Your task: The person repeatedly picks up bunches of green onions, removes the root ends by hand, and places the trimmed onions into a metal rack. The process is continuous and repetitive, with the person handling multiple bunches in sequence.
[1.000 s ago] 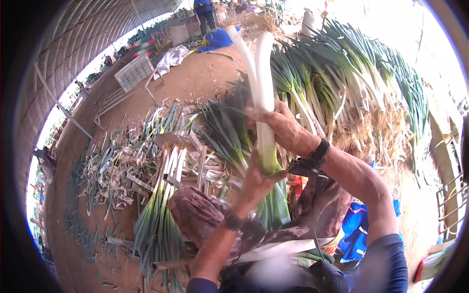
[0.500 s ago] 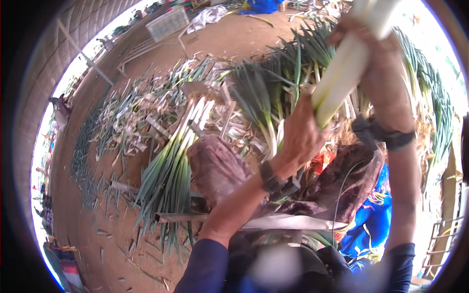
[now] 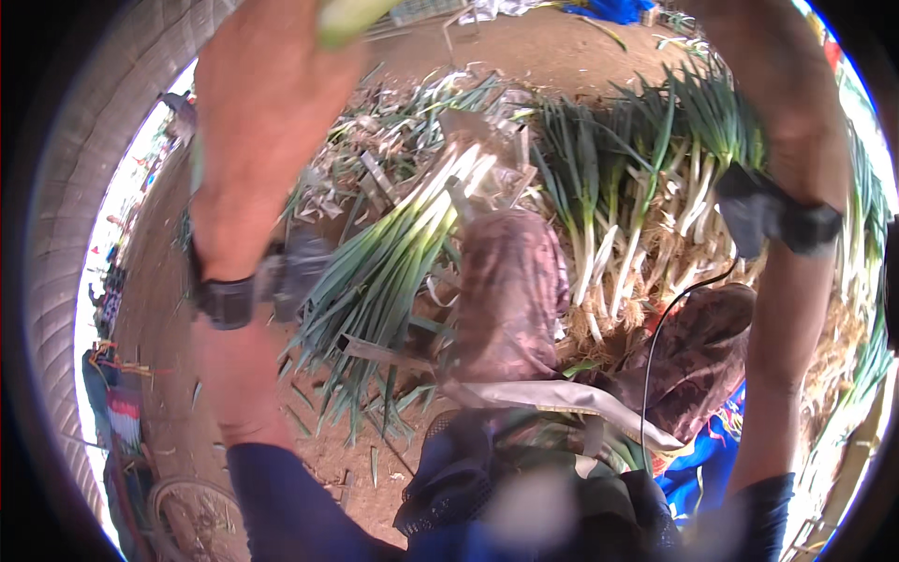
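Note:
My left hand (image 3: 290,75) is raised at the upper left, blurred, its fingers cut off by the top edge. A pale green stalk end, apparently of a leek (image 3: 351,17), overlaps it there; whether the fingers grip it is hidden. My right hand (image 3: 773,56) reaches up at the upper right, with its fingers outside the picture. Below and between my arms, a bunch of trimmed leeks (image 3: 403,244) lies across a metal holder (image 3: 459,197), green leaves hanging toward me. Several untrimmed leeks (image 3: 609,215) with roots stand just beyond my knees.
Peeled leaves and scraps (image 3: 346,150) cover the ground beyond the bunch. More leeks (image 3: 862,244) are heaped along the right side. A black cable (image 3: 648,375) runs from my right wrist past my knee. Blue plastic (image 3: 702,478) lies near my right thigh, and a wheel (image 3: 192,515) is at lower left.
My left hand has moved from the leek's lower end up and to the left. The thick white leek has gone from the upper right. The view has shifted, moving the bunches rightward.

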Demonstrator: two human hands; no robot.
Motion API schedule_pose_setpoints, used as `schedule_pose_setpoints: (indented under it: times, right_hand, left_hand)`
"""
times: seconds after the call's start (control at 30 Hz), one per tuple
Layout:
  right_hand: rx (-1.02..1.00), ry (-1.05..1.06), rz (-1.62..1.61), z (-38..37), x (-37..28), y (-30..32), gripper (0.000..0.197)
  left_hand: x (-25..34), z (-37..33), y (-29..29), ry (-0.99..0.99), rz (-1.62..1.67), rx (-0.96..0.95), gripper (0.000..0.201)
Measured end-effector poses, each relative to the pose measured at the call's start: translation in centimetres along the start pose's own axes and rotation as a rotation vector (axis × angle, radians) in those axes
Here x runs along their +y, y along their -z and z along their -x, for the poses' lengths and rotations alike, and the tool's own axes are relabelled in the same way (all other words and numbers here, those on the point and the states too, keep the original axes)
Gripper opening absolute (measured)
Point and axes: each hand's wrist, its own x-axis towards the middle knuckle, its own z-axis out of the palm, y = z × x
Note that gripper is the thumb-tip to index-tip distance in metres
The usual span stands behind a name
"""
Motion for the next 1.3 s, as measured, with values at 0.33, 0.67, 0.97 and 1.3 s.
schedule_pose_setpoints:
  times: [0.33,0.67,0.97,1.3]
  right_hand:
    - [0.080,-0.948,-0.581,8.9,29.8,-8.2,0.073]
    - [0.098,-0.936,-1.083,9.6,44.6,-25.3,0.071]
    - [0.208,-1.288,-0.592,6.8,55.7,-33.8,0.037]
    - [0.533,-1.318,-0.831,8.3,58.9,-33.2,0.038]
  left_hand:
    - [-11.5,22.5,-8.5,0.682,0.281,-1.146,0.088]
    - [-4.4,33.0,-30.1,0.903,0.760,-1.547,0.105]
    - [4.3,41.3,-35.9,0.565,0.594,-1.316,0.089]
    - [4.4,38.7,-33.8,0.200,0.292,-1.263,0.095]
